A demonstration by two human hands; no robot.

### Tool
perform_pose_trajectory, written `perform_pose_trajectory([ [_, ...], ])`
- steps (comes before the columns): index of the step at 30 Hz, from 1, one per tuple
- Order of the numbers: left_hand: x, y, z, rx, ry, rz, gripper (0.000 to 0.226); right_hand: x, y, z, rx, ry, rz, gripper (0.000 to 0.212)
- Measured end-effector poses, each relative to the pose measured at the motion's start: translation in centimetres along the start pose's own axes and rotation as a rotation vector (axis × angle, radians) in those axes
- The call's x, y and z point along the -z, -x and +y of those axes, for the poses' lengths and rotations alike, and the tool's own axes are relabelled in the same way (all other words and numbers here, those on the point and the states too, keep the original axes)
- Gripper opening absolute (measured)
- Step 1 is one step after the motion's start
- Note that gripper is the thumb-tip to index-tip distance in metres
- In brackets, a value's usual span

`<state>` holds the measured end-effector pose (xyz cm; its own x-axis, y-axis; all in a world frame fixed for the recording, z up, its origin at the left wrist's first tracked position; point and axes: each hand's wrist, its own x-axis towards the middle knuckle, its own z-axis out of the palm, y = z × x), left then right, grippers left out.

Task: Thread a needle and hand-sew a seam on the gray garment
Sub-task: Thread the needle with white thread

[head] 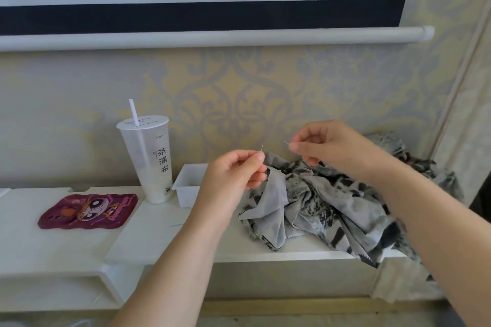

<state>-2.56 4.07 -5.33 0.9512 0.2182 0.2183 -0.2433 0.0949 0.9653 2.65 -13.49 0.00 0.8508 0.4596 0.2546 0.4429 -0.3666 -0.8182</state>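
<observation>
Needle (pixel 261 149) pinched upright between thumb and forefinger of my left hand (pixel 233 175); right hand (pixel 321 143) pinches thread end (pixel 286 142), near, not touching. Gray garment (pixel 305 202) heaped at desk (pixel 159 225) right end. Best: keep thread end short, steady hands, aim for eye.

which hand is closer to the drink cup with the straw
Left. The left hand is held up just right of the drink cup, by the white tray; the right hand is farther right, above the gray garment.
</observation>
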Motion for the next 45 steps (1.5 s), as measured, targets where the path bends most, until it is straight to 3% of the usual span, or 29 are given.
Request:
perform_pose_trajectory([
  [4,-0.3,2.0,-1.6,0.049,0.142,0.071,0.008,-4.5,1.8,1.7,-0.031,-0.384,0.044,0.008],
  [11,-0.6,4.8,-4.9,0.062,0.225,0.153,0.015,-10.3,4.4,4.4,-0.088,-0.702,0.151,0.013],
  [21,-1.9,5.2,-7.0,0.053,0.217,0.131,0.017,-10.2,5.4,6.1,-0.135,-0.779,0.14,0.01],
  [33,-0.5,5.0,-6.8,0.176,0.282,-0.058,0.01,-8.8,5.2,7.3,-0.218,-0.844,-0.097,0.009],
  [45,0.0,6.0,-6.7,0.183,0.289,-0.153,0.01,-8.5,6.1,7.4,-0.247,-0.892,-0.264,0.009],
])
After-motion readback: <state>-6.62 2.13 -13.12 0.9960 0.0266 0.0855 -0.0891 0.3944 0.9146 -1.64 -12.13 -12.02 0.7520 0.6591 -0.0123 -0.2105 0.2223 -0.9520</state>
